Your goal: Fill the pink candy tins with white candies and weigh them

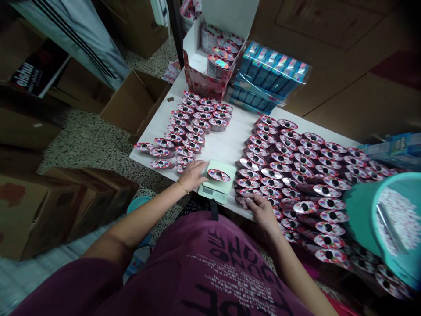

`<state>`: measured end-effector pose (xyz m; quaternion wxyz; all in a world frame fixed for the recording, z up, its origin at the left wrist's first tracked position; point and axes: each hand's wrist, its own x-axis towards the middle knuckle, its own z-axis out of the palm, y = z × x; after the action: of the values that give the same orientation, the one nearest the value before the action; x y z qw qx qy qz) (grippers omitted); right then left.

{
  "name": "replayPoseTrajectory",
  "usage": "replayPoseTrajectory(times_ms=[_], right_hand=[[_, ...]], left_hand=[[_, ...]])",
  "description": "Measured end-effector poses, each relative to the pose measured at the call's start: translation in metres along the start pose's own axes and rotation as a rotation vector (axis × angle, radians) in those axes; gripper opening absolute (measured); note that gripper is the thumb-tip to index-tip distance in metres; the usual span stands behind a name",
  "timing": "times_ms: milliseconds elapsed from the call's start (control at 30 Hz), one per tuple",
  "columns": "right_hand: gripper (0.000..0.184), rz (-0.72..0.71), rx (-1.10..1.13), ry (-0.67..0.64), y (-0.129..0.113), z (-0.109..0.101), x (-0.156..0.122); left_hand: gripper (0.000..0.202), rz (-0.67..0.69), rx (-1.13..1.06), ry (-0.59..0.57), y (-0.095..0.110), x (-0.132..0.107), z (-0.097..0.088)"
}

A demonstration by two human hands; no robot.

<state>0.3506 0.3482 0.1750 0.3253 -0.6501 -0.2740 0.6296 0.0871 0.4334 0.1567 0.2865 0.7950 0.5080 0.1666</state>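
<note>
A small pale green weighing scale (222, 198) sits at the table's front edge, its display facing me. On its pan stands one oval-topped packet (219, 175) with a red-edged, colourful label and a dark hole in the middle. My left hand (194, 175) is at the scale's left side, fingers stretched and apart, holding nothing. To the right of the scale, my right hand (263, 213) has its fingertips closed on a packet (242, 201) at the near edge of the right group. My fingers partly cover that packet.
Similar packets stand in rows on the left (194, 130) and right (289, 164) of the white table (226, 147). An open carton (205, 85) holds more packets. Behind are wrapped blue boxes (269, 72). A teal tub (360, 206) of small white pieces holds a metal scoop (391, 228).
</note>
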Motion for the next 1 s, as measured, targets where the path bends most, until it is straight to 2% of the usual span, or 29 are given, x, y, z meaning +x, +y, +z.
replayPoseTrajectory(times_ms=[100,200,300,400,467,567,633,733,867,933,1000], right_hand=[[0.029,-0.003,0.163,-0.013,-0.008,0.005,-0.001],[0.026,-0.010,0.267,-0.016,-0.015,0.008,0.005],[0.026,-0.019,0.266,0.004,-0.022,0.007,0.019],[0.027,-0.078,0.238,0.024,-0.027,0.008,0.040],[0.028,-0.092,0.226,0.007,-0.030,0.013,0.052],[0.029,0.015,0.278,-0.169,-0.029,0.022,0.061],[0.030,0.096,0.342,-0.311,-0.027,0.028,0.060],[0.032,0.117,0.380,-0.412,-0.023,0.034,0.054],[0.028,0.083,0.360,-0.345,-0.022,0.037,0.051],[0.028,0.079,0.375,-0.319,-0.024,0.037,0.051],[0.028,0.058,0.398,-0.295,-0.027,0.037,0.052]], left_hand=[[0.055,-0.024,-0.050,-0.080,0.007,0.014,0.019],[0.039,-0.081,-0.138,-0.170,0.008,0.025,0.037],[0.033,-0.180,-0.254,-0.219,0.009,0.034,0.043],[0.044,-0.263,-0.393,-0.250,0.020,0.043,0.032],[0.048,-0.304,-0.583,-0.364,0.034,0.048,0.020],[0.046,-0.429,-0.865,-0.628,0.056,0.053,0.004],[0.043,-0.505,-0.921,-0.723,0.064,0.054,-0.001],[0.037,-0.552,-0.908,-0.756,0.066,0.052,-0.002],[0.038,-0.540,-0.838,-0.739,0.063,0.050,-0.004],[0.041,-0.482,-0.772,-0.728,0.062,0.049,-0.008],[0.044,-0.352,-0.683,-0.671,0.061,0.046,-0.011]])
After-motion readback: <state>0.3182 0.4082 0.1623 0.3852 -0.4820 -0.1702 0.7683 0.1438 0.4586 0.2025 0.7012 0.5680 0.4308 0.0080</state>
